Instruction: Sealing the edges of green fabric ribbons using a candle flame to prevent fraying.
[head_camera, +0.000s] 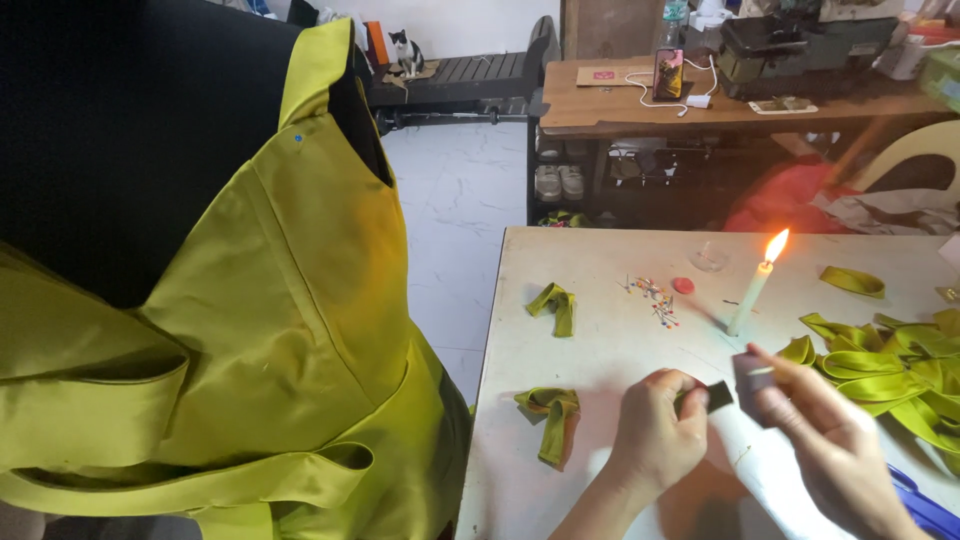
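While the dark strip (716, 397) lies level across lower right, left hand (655, 435) pinches it; right hand (835, 450) grips a small block (750, 377).

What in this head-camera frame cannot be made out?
- Small dark piece pinched in the left hand: mostly covered by its fingers; kind unclear.
- Pale blurred object in the right hand: motion blur hides its shape.
- Blue object at the bottom right: cut off by the edge.
- Scattered coloured pins on the white table: too small to count.

Small dark strip (716, 397), flat, pinched between both hands above white table.
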